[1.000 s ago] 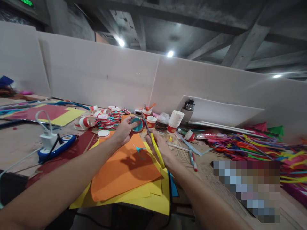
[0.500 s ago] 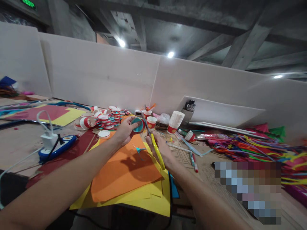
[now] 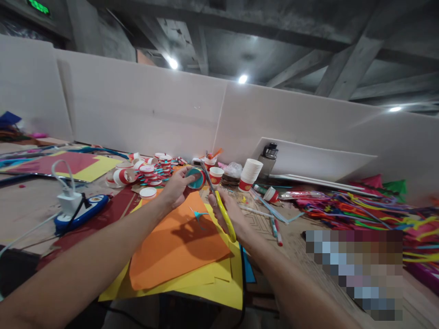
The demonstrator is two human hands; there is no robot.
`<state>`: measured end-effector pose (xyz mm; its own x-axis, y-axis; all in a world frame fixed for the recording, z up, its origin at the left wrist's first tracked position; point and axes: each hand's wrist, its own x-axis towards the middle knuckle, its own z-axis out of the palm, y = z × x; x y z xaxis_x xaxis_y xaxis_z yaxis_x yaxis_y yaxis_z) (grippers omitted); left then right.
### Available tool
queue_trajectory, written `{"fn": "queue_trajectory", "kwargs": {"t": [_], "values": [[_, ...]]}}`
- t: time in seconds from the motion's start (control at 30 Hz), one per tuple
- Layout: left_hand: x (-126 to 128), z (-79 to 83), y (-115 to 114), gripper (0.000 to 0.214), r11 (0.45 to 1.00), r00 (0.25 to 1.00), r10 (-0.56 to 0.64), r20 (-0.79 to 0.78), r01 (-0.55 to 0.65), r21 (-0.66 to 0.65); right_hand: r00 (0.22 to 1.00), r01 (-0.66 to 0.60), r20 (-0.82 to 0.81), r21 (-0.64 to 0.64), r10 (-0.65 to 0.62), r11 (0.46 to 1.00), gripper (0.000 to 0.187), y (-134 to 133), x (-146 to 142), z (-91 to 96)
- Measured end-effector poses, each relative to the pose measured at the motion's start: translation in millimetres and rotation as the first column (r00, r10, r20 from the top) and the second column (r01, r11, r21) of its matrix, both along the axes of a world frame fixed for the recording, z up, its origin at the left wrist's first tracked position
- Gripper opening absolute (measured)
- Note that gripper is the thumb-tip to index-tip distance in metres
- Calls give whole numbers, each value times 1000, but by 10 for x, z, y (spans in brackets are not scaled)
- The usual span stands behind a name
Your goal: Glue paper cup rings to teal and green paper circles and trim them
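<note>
My left hand [image 3: 176, 187] is closed round a small round piece with a teal face and a red rim [image 3: 196, 178], held up over the table. My right hand [image 3: 229, 214] grips yellow-handled scissors [image 3: 224, 214], whose blades [image 3: 207, 176] point up and touch the right edge of the teal piece. A thin teal paper scrap [image 3: 198, 213] lies below on the orange sheet [image 3: 178, 242], which rests on yellow sheets [image 3: 219, 285].
Cut red-and-white cups [image 3: 147, 171] lie behind my left hand. A stack of paper cups [image 3: 249, 173] and a flask [image 3: 269, 157] stand further right. A power strip with a charger [image 3: 77, 205] sits left. Colourful strips [image 3: 360, 208] pile at right. White boards [image 3: 144, 109] wall the back.
The view has shifted slightly. Both hands stay in place with the teal piece and the scissors.
</note>
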<state>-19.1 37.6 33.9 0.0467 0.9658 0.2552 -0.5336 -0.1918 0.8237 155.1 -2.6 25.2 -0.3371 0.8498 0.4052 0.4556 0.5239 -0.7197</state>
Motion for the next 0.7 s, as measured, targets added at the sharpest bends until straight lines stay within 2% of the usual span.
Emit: {"fn": "queue_trajectory", "kwargs": {"t": [0.2, 0.4, 0.7], "values": [[-8, 20, -9, 26, 1000, 1000, -14, 0, 14, -1, 997, -72, -17, -43, 71, 997, 32, 6, 6, -35], [6, 26, -28, 25, 1000, 1000, -13, -10, 13, -11, 997, -72, 3, 54, 72, 996, 29, 19, 13, -27], [12, 32, -30, 26, 1000, 999, 7, -32, -7, -9, 996, -72, 55, 70, 68, 995, 28, 30, 13, 0]]}}
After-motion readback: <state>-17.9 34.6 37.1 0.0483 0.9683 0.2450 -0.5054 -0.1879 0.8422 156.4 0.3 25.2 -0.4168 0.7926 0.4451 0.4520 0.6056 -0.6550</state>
